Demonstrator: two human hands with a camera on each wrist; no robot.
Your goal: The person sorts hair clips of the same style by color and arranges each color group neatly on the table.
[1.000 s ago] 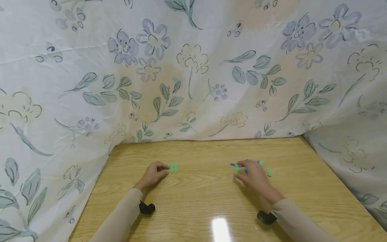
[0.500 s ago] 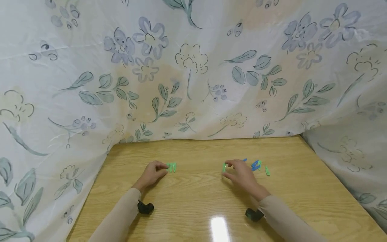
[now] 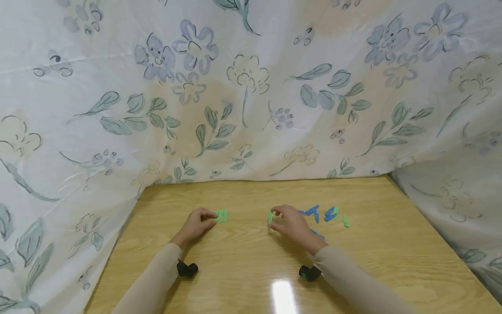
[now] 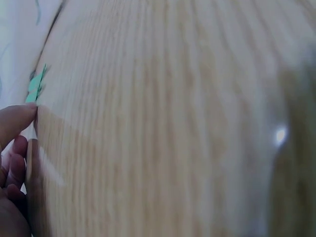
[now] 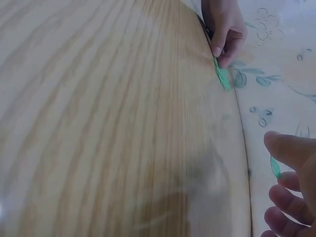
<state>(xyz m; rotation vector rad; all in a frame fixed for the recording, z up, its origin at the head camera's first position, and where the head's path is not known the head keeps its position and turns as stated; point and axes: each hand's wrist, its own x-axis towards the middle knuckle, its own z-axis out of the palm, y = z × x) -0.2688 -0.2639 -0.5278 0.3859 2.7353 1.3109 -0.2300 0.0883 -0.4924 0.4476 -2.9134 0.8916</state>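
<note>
Several green hair clips (image 3: 223, 216) stand side by side in a short row on the wooden table. My left hand (image 3: 196, 224) is at the row's left end, pinching the outermost clip between thumb and fingers. To the right, my right hand (image 3: 292, 224) holds another green hair clip (image 3: 270, 216) upright between thumb and fingertips. In the right wrist view this held clip (image 5: 275, 167) shows between thumb and forefinger, with my left hand (image 5: 226, 29) farther off at the row. The left wrist view catches only part of the left hand (image 4: 15, 128).
Blue hair clips (image 3: 330, 213) lie loosely to the right of my right hand, one of them (image 3: 317, 234) partly behind its wrist. A loose green clip (image 3: 346, 220) lies farthest right. A floral cloth (image 3: 251, 131) hangs along the table's back and sides.
My right hand has moved left with the green hair clip, from the loose clips toward the row, uncovering the blue clips. My left hand has stayed at the row.
</note>
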